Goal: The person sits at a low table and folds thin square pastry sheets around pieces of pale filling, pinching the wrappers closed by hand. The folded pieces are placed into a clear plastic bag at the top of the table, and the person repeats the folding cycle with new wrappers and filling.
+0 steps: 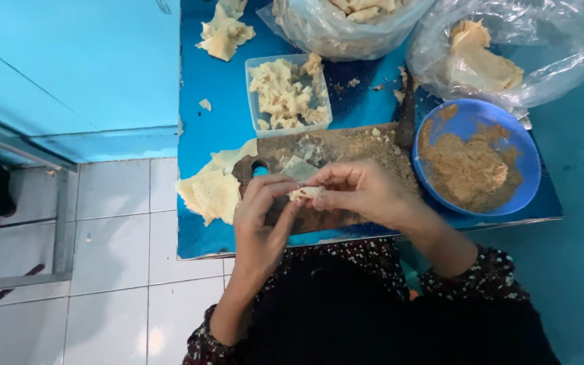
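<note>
The tabletop (217, 101) is bright blue. The cutting board (346, 145) is dark brown, the bowl (528, 162) blue with tan-brown crumbs (468, 169). The wrapper sheets (212, 195) are pale yellow, the floor tiles (113, 223) white. The sleeves (488, 274) are black with small pale dots.

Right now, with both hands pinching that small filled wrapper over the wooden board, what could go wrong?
1. The stack of thin pale yellow wrapper sheets overhangs the left edge of the blue table; a nudge from the left hand might drop it to the floor.
2. The round blue plastic bowl of brown crumbly filling sits close to the right hand; the forearm could knock it.
3. The small pale folded wrapper looks thin and may tear, spilling filling on the worn wooden cutting board.
</note>
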